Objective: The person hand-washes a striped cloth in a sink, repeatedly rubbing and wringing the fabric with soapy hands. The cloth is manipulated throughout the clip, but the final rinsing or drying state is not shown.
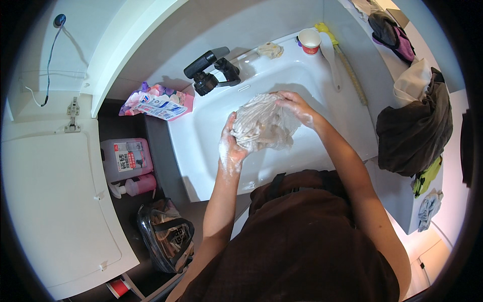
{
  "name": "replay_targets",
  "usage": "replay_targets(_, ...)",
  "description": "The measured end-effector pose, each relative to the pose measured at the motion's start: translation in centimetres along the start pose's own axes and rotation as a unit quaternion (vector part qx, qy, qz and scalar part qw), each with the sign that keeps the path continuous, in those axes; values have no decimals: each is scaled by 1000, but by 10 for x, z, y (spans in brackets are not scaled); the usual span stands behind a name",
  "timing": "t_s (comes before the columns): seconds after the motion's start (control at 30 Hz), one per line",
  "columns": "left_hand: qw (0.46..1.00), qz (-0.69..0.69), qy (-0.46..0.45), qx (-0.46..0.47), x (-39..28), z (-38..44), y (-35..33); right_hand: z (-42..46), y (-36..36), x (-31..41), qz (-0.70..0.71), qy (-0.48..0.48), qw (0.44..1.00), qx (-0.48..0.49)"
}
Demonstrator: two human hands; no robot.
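Observation:
A wet, light-coloured striped cloth (260, 119) is stretched between my two hands above the white washbasin (203, 151). My left hand (231, 141), with foam on its palm and wrist, grips the cloth's left edge. On the far right side of the cloth, my right hand (296, 105) pinches it between thumb and fingers; foam clings to that wrist. The cloth's lower part hangs loose and looks soaked. Behind it, at the basin's back left, stands a black faucet (211, 70).
A floral detergent pouch (160, 100) stands on the basin's left corner. Along the back rim are a soap-like lump (270, 50), a paper cup (310, 40) and a white brush (330, 62). Dark clothes (415, 132) lie at right; a pink jug (128, 158) and a clear bag (166, 234) sit at left.

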State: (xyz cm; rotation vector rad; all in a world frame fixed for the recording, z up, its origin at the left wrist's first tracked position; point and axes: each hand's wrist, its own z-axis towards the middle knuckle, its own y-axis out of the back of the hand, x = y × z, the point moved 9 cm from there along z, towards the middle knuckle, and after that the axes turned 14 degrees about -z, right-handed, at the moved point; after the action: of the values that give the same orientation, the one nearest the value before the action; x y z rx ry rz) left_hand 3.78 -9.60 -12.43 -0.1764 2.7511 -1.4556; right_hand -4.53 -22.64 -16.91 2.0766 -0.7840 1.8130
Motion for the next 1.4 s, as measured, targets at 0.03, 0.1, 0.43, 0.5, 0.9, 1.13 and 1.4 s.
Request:
replay_targets(0.03, 1000, -10, 4, 3, 0, 2, 3, -2, 7, 1, 87, -9, 994, -67)
replay_targets(0.1, 1000, 6, -19, -14, -3, 10, 13, -11, 14, -2, 256, -27, 945, -200)
replay_targets(0.43, 968, 68, 49, 238, -4, 66, 20, -63, -105, 99, -402, 339, 830, -183)
replay_targets(0.5, 993, 6, 15, 117, 18, 61, 9, -77, -119, 102, -479, 420, 738, -221)
replay_targets(0.9, 974, -11, 148, 174, 42, 51, -34, -70, -96, 113, -388, 315, 816, -290)
replay_targets(1.13, 988, 120, -101, -14, 43, 46, 0, 3, -12, 74, -385, 150, 824, -387)
replay_targets(1.4, 975, 30, 116, 190, 39, 52, -14, -67, -90, 104, -392, 326, 789, -342)
